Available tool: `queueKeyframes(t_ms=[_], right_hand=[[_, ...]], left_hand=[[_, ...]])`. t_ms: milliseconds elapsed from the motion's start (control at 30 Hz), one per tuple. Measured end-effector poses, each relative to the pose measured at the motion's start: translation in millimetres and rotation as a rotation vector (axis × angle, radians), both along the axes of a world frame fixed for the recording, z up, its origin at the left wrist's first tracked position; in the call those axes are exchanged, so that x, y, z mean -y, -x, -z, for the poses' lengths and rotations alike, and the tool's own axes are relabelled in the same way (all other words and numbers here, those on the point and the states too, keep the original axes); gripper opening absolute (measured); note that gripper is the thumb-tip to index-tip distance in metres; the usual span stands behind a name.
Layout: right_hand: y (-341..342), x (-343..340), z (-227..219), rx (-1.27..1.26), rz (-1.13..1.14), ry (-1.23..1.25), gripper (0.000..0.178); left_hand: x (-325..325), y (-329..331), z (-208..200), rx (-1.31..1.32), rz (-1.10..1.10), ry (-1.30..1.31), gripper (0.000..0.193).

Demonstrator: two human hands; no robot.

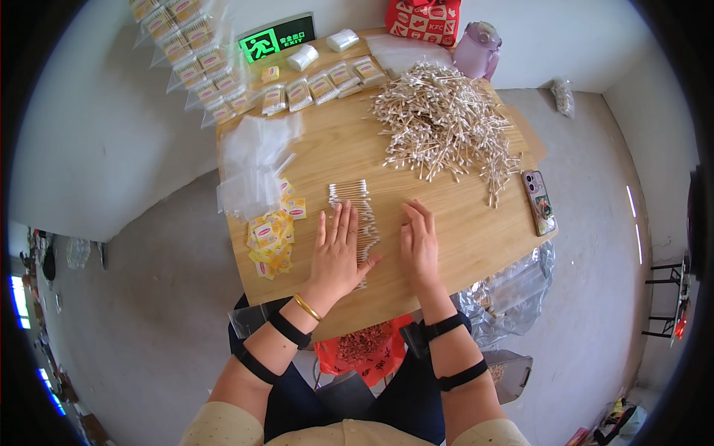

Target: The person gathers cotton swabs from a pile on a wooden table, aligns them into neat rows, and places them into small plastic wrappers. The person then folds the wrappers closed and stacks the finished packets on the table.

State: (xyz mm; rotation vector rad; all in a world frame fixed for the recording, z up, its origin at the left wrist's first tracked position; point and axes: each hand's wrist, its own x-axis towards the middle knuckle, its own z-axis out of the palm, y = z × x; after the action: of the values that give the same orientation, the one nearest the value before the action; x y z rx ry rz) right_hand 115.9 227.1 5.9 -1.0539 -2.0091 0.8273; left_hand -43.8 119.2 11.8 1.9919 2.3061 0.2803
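A row of cotton swabs (pixel 348 190) lies side by side on the wooden table (pixel 327 137), running toward me. My left hand (pixel 336 245) rests flat over the left side of this row, fingers stretched out and thumb reaching across the swabs. To the right of the row is my right hand (pixel 421 241), on its edge with fingers lightly bent and nothing visible in them. A large heap of loose swabs (pixel 442 119) covers the far right of the table. Yellow printed cards (pixel 269 239) are scattered left of my left hand, beside a stack of clear plastic bags (pixel 253 160).
Filled swab packs (pixel 323 87) line the far edge; more packs (pixel 197 59) are stacked at the far left. A purple bottle (pixel 477 50) and red bag (pixel 424 21) stand behind the heap. A phone (pixel 538 202) lies at the right edge. A red plastic bag (pixel 364 349) hangs below the table.
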Motion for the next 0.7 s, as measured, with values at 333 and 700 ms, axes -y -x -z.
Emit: queueKeyframes(t_ms=[333, 700], right_hand=[[1, 0, 3, 0.046, 0.015, -0.080, 0.033], [3, -1, 6, 0.040, 0.025, -0.090, 0.031]], left_hand=[[-16, -2, 6, -0.058, -0.013, -0.033, 0.105], [-6, -10, 3, 0.008, 0.030, 0.046, 0.101]])
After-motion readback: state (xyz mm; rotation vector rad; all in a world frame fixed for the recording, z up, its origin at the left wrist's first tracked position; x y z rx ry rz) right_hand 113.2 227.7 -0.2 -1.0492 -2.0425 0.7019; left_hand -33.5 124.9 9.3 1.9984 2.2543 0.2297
